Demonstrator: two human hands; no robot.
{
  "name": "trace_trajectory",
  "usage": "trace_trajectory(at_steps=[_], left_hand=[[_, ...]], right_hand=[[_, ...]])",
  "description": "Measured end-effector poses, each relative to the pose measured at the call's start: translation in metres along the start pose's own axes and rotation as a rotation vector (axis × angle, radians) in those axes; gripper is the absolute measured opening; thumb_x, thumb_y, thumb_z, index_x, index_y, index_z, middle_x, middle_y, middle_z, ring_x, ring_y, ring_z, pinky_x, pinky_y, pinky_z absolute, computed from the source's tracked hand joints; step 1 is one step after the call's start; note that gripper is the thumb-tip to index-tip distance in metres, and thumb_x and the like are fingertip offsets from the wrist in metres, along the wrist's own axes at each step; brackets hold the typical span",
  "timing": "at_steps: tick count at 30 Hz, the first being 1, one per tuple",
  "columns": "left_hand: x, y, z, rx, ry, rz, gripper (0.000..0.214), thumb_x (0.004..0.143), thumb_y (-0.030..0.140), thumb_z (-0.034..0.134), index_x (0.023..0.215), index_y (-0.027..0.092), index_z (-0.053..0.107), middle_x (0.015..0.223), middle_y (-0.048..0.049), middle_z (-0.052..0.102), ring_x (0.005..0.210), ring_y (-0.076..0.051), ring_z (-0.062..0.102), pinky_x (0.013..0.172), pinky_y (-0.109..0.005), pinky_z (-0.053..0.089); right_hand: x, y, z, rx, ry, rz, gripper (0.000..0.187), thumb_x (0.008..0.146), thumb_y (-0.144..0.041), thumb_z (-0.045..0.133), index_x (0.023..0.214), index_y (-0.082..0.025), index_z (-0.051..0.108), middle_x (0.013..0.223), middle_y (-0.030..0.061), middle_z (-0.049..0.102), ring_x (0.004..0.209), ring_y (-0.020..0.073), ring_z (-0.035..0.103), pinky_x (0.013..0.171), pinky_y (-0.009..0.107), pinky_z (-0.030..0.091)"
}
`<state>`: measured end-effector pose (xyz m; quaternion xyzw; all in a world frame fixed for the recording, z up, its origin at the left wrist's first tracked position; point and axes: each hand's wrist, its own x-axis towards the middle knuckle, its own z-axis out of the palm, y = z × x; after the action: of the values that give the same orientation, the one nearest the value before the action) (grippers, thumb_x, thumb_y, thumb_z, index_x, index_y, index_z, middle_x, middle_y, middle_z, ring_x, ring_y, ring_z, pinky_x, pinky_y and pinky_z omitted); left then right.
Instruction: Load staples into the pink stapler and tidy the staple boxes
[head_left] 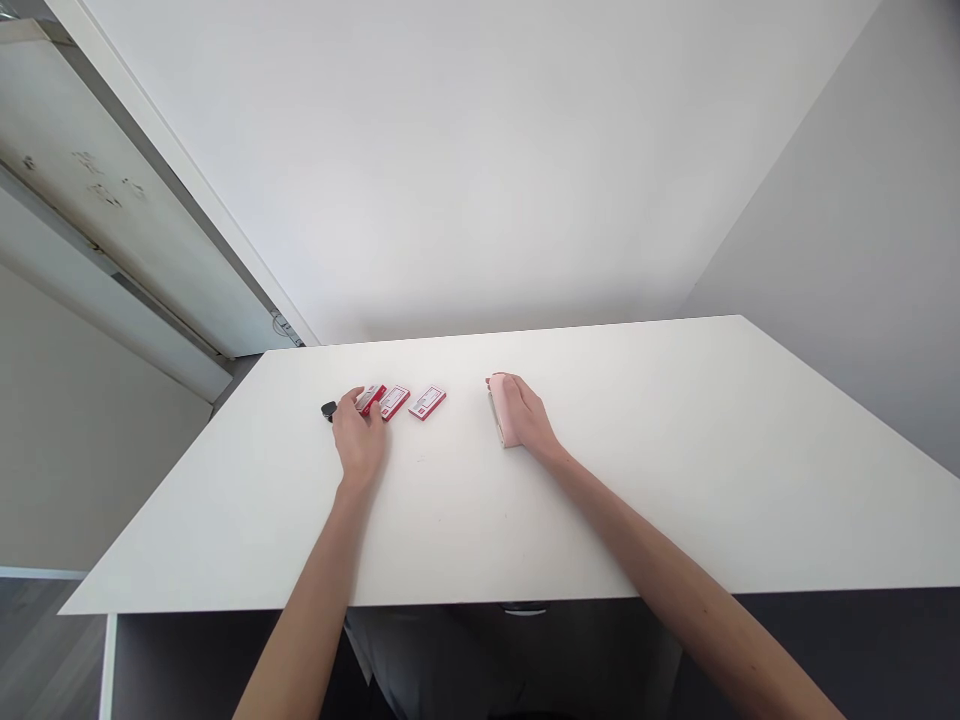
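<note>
My left hand (358, 432) is at the left part of the white table, thumb and fingers closed about a small red-and-white box (372, 399). A second red-and-white box (394, 403) lies right beside it, close to my thumb. Farther right, a third such box (427, 402) lies flat and apart from the others. A small black object (328, 410) pokes out left of my left hand, partly hidden by it. Near the table's middle, my right hand (531, 415) wraps over a flat pink object (507, 410) with a pale edge. My palm and fingers cover its right side.
The white table (675, 450) spreads wide to both sides, with its front edge near my body. A white wall (465, 180) stands behind it, and a grey wall (840, 210) is at the right. Pale panels (112, 190) lean beyond the left edge.
</note>
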<state>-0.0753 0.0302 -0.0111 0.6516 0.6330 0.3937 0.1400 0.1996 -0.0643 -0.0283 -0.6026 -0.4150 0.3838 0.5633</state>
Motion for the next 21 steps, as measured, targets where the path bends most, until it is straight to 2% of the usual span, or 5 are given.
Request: trace_trajectory(at_steps=[6, 12, 14, 18, 21], left_hand=[[-0.007, 0.005, 0.007, 0.075, -0.026, 0.347, 0.031, 0.103, 0.036, 0.053, 0.127, 0.021, 0.067, 0.147, -0.0124, 0.067, 0.151, -0.033, 0.048, 0.128, -0.057, 0.033], [-0.018, 0.014, 0.007, 0.183, -0.406, 0.664, 0.046, 0.105, 0.05, 0.052, 0.145, 0.03, 0.064, 0.167, -0.0011, 0.051, 0.161, -0.032, 0.037, 0.131, -0.056, 0.03], [-0.019, 0.013, 0.008, 0.232, -0.437, 0.67, 0.043, 0.107, 0.048, 0.048, 0.141, 0.032, 0.068, 0.167, 0.0013, 0.051, 0.16, -0.032, 0.039, 0.132, -0.056, 0.03], [-0.018, 0.006, 0.012, 0.288, -0.305, 0.548, 0.043, 0.106, 0.04, 0.045, 0.137, 0.025, 0.071, 0.165, -0.005, 0.053, 0.158, -0.034, 0.041, 0.131, -0.057, 0.032], [-0.017, 0.002, 0.014, 0.273, -0.214, 0.456, 0.042, 0.102, 0.036, 0.05, 0.134, 0.019, 0.071, 0.163, -0.0121, 0.054, 0.158, -0.037, 0.039, 0.131, -0.059, 0.031]], right_hand=[[-0.001, -0.003, 0.001, 0.01, -0.005, 0.005, 0.056, 0.103, -0.07, 0.039, 0.128, -0.031, 0.069, 0.131, 0.006, 0.073, 0.117, 0.0271, 0.067, 0.095, 0.039, 0.055], [0.0, -0.003, 0.003, -0.006, 0.012, -0.011, 0.056, 0.103, -0.07, 0.039, 0.127, -0.03, 0.07, 0.125, 0.0066, 0.075, 0.113, 0.0265, 0.067, 0.096, 0.039, 0.053], [-0.001, -0.003, 0.002, -0.002, 0.008, -0.009, 0.057, 0.102, -0.071, 0.039, 0.126, -0.03, 0.07, 0.124, 0.0065, 0.075, 0.11, 0.0262, 0.068, 0.092, 0.039, 0.054], [-0.003, -0.004, 0.002, 0.023, -0.007, 0.016, 0.058, 0.101, -0.073, 0.039, 0.126, -0.031, 0.07, 0.124, 0.006, 0.075, 0.104, 0.0255, 0.069, 0.082, 0.037, 0.056], [-0.005, -0.006, 0.002, 0.03, -0.011, 0.023, 0.056, 0.101, -0.071, 0.043, 0.128, -0.031, 0.069, 0.128, 0.0062, 0.074, 0.109, 0.0256, 0.069, 0.083, 0.037, 0.057]])
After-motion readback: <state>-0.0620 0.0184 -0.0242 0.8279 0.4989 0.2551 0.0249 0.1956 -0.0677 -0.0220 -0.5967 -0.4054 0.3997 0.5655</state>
